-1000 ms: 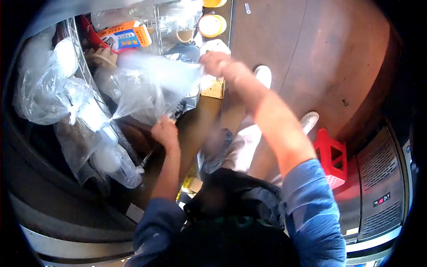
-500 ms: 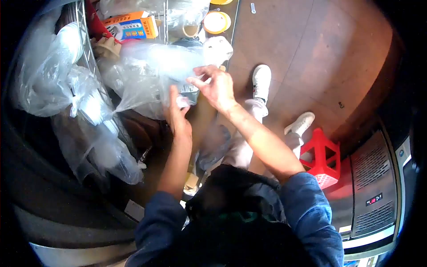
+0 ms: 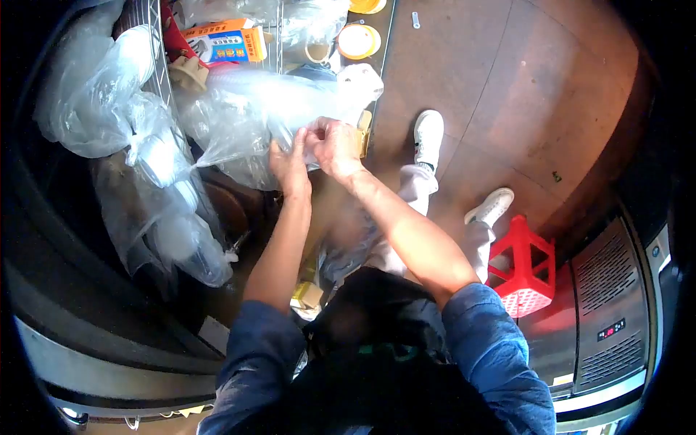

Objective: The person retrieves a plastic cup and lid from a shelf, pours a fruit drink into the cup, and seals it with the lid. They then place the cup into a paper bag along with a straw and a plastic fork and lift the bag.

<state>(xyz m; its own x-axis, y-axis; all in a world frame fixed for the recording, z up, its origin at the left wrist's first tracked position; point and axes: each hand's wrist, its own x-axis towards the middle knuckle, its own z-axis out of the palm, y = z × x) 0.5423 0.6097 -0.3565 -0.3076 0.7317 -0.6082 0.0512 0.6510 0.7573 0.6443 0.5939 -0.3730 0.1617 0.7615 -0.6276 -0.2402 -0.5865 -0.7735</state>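
A clear plastic bag lies on the wire shelf in front of me, its contents blurred by glare and folds. My left hand is at the bag's near edge, fingers pressed against the plastic. Close beside it, my right hand pinches the same edge, its fingers curled together. The two hands almost touch. Both grip the bag's film, though the exact fold between the fingers is partly hidden.
On the left hang clear bags of white stacked cups or bowls. An orange and blue box and an orange-rimmed tub stand at the back. To the right are a red plastic stool and a steel appliance with a small display.
My right hand has moved down and toward my left hand, and its fingers have closed on the bag. The left hand's fingers have drawn in. The view has shifted slightly.
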